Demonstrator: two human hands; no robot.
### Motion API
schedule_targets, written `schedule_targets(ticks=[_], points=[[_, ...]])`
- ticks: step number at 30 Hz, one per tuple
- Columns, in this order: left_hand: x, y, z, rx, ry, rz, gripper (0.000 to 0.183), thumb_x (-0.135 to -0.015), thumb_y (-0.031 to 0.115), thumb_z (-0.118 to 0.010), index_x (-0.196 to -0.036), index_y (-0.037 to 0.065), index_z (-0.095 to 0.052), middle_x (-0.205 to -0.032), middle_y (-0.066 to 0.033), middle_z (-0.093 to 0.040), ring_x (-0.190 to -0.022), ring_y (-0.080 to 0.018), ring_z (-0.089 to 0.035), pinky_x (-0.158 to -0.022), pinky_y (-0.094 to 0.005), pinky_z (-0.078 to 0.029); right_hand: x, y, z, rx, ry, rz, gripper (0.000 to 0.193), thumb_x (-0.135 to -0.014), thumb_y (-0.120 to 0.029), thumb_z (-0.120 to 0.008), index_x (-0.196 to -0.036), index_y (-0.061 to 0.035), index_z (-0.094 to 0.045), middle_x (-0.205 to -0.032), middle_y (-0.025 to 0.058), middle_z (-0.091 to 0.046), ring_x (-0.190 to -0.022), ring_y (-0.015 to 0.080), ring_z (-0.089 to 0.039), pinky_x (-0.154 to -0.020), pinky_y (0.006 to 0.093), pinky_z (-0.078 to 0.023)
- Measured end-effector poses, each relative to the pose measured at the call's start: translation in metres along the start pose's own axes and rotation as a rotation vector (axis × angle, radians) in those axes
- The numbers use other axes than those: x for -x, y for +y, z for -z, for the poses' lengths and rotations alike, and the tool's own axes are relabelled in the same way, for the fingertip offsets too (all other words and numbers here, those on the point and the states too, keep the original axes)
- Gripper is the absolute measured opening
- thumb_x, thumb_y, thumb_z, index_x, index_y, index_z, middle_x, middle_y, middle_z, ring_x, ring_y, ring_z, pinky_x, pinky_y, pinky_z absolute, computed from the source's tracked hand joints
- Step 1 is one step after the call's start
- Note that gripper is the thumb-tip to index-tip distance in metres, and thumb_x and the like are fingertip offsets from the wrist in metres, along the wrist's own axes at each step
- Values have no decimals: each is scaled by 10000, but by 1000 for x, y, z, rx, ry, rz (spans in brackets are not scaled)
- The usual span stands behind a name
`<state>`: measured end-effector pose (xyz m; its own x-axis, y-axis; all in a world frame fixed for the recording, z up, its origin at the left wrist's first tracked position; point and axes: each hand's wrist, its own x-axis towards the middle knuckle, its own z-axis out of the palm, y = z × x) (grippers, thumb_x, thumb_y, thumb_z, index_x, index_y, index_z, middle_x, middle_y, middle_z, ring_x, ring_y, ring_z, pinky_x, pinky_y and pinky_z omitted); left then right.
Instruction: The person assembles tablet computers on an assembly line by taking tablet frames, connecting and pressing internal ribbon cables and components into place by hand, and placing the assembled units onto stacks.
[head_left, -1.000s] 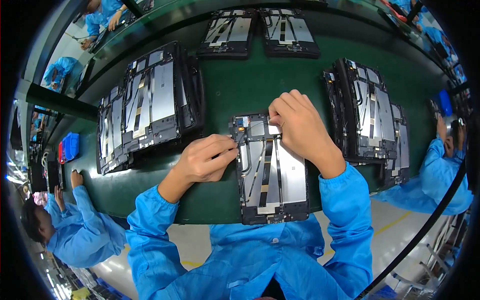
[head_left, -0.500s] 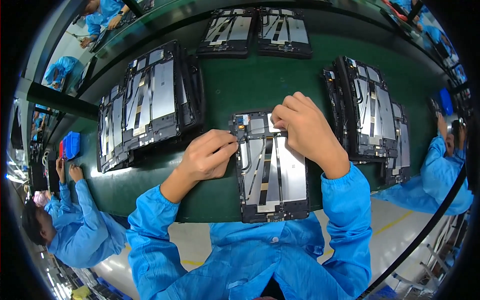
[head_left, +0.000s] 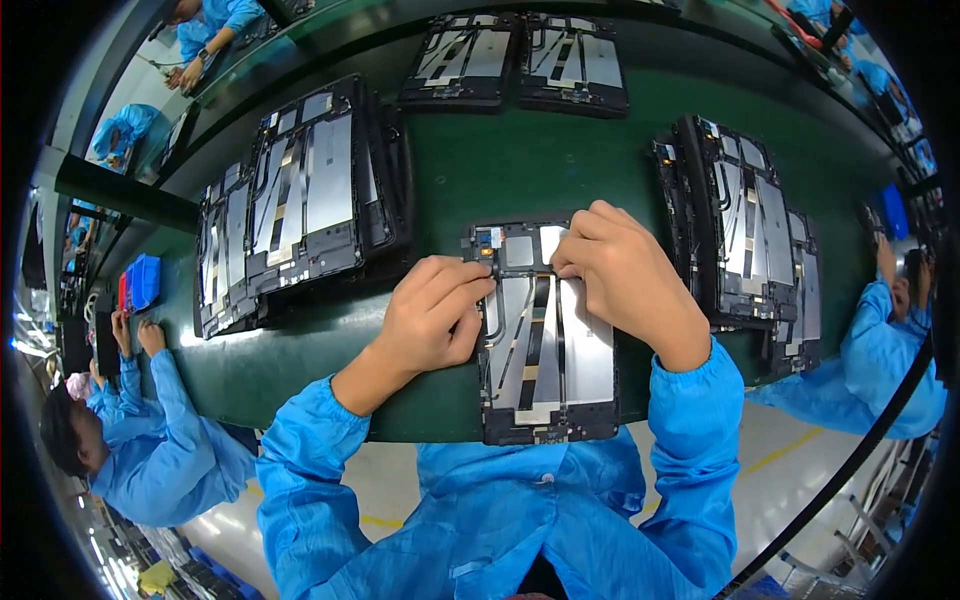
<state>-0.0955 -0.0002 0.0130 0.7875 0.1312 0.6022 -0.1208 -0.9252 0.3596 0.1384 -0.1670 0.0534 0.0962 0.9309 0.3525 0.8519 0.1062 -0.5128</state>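
Open tablet (head_left: pixel 592 355) sits at tabletop's (head_left: pixel 490 160) near edge, probably for easy reach. Left hand (head_left: pixel 428 312) touches its upper left, likely steadying; right hand (head_left: pixel 632 280), upper right (both grips curled, can't tell if pinching).

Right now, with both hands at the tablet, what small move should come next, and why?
I'd probably press the dark strip lightly with the left hand, the right hand steadying the tablet: both hands are at its upper part, on opposite sides, with the strip running between them. Whether either pinches anything is hidden.
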Motion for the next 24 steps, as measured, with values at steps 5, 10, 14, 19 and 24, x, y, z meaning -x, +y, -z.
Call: schedule_targets(ticks=[5,10,14,19,24], points=[[0,-1,0,-95,30,-115,330,-717,-40,-742,-1037,-3,-809,-1104,-124,-794,-965,-327,-745,-852,-434,-628,2,-2,8,-47,-15,-6,147,-791,105,-783,-849,-18,-726,-891,107,-630,-936,335,-615,-855,453,-524],[3,-6,3,-90,77,-53,289,-707,-52,-737,-977,21,-808,-1012,-101,-782,-889,-300,-742,-780,-417,-617,4,1,5,-78,-69,-15,152,-786,121,-774,-845,-8,-719,-904,125,-657,-934,354,-629,-850,465,-538],[1,-8,2,-58,110,-18,248,-703,-71,-732,-925,21,-793,-960,-104,-774,-842,-300,-736,-736,-407,-603,3,2,7,-160,-110,-28,152,-791,140,-761,-850,7,-716,-904,141,-666,-926,374,-632,-843,472,-547],[1,-2,4,6,85,47,232,-738,-59,-770,-955,21,-788,-973,-112,-767,-848,-309,-730,-748,-402,-592,3,2,5,-144,-55,-50,158,-793,157,-755,-855,17,-716,-888,155,-662,-926,382,-639,-820,478,-548],[-5,11,12,-83,20,57,245,-778,-25,-810,-1016,25,-773,-994,-141,-753,-880,-336,-731,-789,-428,-591,3,5,5,-186,-42,-106,155,-797,164,-752,-860,25,-727,-884,170,-659,-941,389,-656,-807,491,-554]])
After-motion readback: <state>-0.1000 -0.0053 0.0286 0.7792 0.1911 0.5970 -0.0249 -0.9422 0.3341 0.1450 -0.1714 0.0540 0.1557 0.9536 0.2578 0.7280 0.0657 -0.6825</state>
